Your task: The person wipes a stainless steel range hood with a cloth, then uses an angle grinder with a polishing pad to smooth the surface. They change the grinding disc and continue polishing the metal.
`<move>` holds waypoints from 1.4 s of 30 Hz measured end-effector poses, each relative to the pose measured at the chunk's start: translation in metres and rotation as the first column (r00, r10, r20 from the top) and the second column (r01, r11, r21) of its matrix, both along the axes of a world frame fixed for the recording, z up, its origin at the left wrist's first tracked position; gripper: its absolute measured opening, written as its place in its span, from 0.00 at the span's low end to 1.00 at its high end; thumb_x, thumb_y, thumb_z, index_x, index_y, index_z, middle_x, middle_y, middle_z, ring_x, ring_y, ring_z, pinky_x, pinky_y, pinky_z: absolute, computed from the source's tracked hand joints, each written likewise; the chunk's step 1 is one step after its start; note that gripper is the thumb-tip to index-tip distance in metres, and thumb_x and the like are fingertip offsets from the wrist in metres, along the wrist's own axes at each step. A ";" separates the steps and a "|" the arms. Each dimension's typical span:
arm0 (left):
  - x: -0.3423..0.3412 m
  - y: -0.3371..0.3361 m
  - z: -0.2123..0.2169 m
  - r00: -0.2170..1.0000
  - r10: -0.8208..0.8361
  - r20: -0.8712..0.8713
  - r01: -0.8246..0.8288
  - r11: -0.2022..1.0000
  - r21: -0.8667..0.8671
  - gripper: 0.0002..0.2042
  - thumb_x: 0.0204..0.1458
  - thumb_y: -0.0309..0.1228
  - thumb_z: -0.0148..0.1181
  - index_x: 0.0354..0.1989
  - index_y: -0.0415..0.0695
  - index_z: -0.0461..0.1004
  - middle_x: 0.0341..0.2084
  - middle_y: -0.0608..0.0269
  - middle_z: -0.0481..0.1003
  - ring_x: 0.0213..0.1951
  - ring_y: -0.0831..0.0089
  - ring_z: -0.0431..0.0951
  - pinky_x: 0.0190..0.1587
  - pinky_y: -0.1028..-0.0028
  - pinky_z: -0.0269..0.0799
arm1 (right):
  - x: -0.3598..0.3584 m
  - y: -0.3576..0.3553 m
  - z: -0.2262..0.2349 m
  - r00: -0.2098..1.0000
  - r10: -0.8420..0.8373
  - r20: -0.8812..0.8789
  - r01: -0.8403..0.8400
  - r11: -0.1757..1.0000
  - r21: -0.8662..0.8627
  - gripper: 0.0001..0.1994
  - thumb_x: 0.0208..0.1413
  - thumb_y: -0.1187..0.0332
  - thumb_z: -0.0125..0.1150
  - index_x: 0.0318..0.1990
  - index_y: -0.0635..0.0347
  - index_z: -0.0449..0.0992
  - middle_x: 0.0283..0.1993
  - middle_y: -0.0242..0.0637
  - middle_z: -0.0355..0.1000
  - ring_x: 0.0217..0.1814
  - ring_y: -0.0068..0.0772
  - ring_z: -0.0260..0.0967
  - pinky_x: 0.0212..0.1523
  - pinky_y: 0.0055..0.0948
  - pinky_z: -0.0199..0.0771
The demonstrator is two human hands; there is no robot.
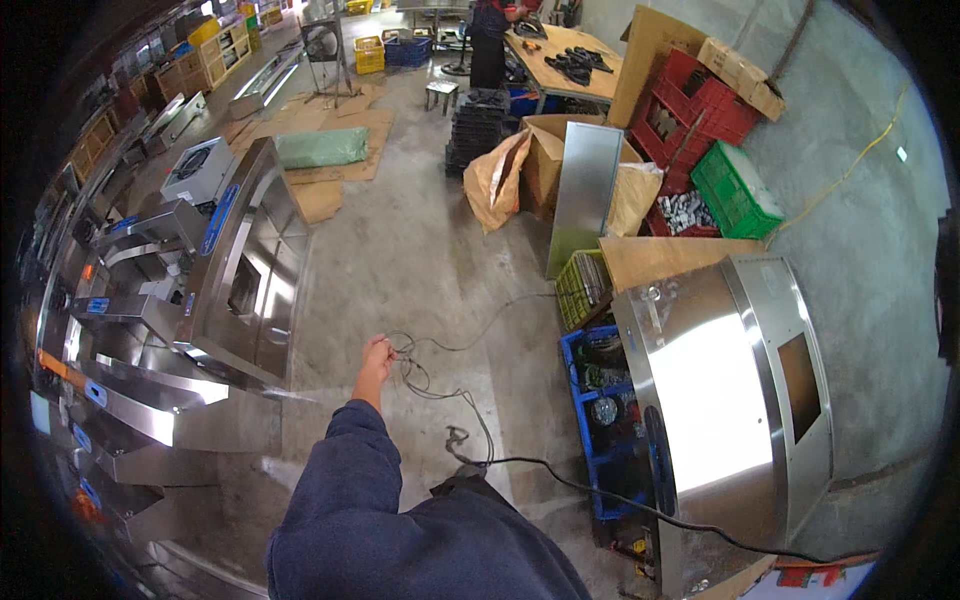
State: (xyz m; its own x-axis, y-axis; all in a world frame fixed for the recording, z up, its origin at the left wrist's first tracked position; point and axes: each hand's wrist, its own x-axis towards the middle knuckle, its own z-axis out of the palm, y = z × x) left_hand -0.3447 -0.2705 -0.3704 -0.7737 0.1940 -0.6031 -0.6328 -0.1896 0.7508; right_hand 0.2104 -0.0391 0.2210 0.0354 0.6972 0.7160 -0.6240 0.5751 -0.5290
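My left hand (377, 354) reaches out ahead over the concrete floor, with my dark blue sleeve (345, 470) behind it. Its fingers are closed on a thin dark cable (420, 390). Loose loops of that cable hang or lie just right of the fingers, and a stretch runs off toward the crates on the right. A thicker black cable (600, 490) passes in front of my body to the lower right. My right hand does not show.
Stainless steel housings (250, 260) stand along the left. On the right are a large steel panel cabinet (700, 390), a blue crate (590, 440) and a green crate (738, 190). Farther off, a person (490, 45) stands at a wooden table (590, 75), near a green wrapped bundle (322, 148).
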 end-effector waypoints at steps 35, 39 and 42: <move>0.509 0.277 0.462 -0.340 -0.176 -0.924 0.910 -0.308 -0.276 0.47 0.55 0.34 0.72 0.74 0.31 0.43 0.59 0.32 0.62 0.61 0.39 0.70 0.62 0.55 0.71 | 0.090 0.046 -0.087 0.791 -0.591 0.159 0.604 0.710 -0.363 0.25 0.65 0.60 0.55 0.63 0.67 0.59 0.48 0.54 0.71 0.39 0.42 0.80 0.37 0.41 0.87; 0.528 0.315 0.462 -0.365 0.000 -0.931 0.887 -0.305 -0.347 0.52 0.52 0.26 0.70 0.76 0.32 0.35 0.63 0.29 0.57 0.62 0.33 0.68 0.63 0.54 0.72 | 0.129 0.082 -0.103 0.840 -0.536 0.079 0.507 0.725 -0.466 0.23 0.64 0.60 0.56 0.59 0.66 0.61 0.45 0.51 0.70 0.37 0.38 0.78 0.35 0.39 0.87; 0.548 0.338 0.452 -0.499 0.085 -0.862 0.843 -0.180 -0.506 0.47 0.56 0.16 0.56 0.78 0.35 0.30 0.67 0.26 0.51 0.62 0.30 0.68 0.61 0.55 0.75 | 0.146 0.115 -0.101 0.826 -0.553 0.112 0.530 0.692 -0.489 0.23 0.65 0.60 0.56 0.59 0.67 0.61 0.45 0.50 0.70 0.37 0.37 0.78 0.34 0.36 0.87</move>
State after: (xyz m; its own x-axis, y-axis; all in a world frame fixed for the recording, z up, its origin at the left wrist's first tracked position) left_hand 0.2030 0.0679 0.0818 0.6695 0.4903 0.5579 0.0071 -0.7553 0.6553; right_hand 0.3560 0.0756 0.1195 0.5371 0.7948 0.2824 -0.3122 0.4984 -0.8088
